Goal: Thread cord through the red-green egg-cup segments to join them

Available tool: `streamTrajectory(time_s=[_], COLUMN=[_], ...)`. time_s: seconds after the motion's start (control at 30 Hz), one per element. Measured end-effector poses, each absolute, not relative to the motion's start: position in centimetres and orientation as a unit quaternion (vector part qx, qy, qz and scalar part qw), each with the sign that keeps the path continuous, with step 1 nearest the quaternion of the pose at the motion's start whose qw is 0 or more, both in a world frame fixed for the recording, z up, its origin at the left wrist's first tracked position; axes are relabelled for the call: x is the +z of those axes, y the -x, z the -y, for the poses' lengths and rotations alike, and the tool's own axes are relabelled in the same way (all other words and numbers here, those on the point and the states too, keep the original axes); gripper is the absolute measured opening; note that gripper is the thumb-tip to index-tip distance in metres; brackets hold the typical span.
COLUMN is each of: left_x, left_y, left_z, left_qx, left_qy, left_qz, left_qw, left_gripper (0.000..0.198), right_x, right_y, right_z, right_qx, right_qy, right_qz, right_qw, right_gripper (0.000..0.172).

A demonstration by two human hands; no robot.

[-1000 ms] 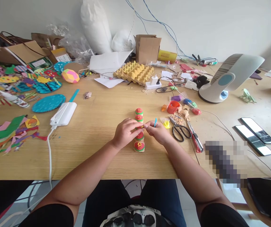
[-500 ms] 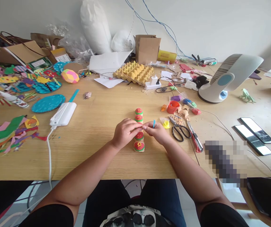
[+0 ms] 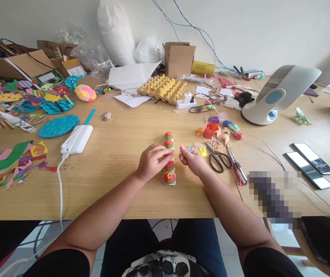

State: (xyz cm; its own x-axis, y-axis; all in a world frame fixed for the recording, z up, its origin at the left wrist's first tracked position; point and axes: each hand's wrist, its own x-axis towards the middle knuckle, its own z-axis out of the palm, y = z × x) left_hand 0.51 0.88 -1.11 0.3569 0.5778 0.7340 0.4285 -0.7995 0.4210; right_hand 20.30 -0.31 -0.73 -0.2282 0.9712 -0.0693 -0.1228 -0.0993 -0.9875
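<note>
left hand pinches our craft row | right hand grips blue strip | light, crushable paper; we'd hold edges gently

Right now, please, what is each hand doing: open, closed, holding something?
Left hand: fingers curled, touching the row of red-green pieces; hold not certain.
Right hand: closed, pinching a small blue strip.

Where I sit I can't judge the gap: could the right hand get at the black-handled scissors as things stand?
Probably yes. The scissors lie flat on the table just right of the right hand, with nothing between them, though its fingers pinch a small blue piece.
</note>
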Motion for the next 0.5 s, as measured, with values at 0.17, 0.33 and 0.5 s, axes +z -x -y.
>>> streamTrajectory(time_s=[0.17, 0.33, 0.5], left_x=[-1.29, -1.25, -1.18], left_y=[-0.43, -0.39, -0.46], left_z=[-0.91, -0.94, -0.86], left_qx=[0.476, 0.475, 0.475], left_qy=[-0.82, -0.816, -0.817], left_qz=[-0.31, -0.318, -0.315], left_qw=[0.076, 0.08, 0.086], left_gripper=[0.014, 0.013, 0.011], right_x=[-1.04, -0.96, -0.83], right_y=[-20.44, -20.56, -20.53], right_z=[0.05, 0.08, 0.13], right_qx=[0.62, 0.603, 0.599], right_qy=[0.418, 0.437, 0.442], right_qz=[0.489, 0.494, 0.48], right_qw=[0.449, 0.449, 0.463], right_gripper=[0.047, 0.044, 0.044])
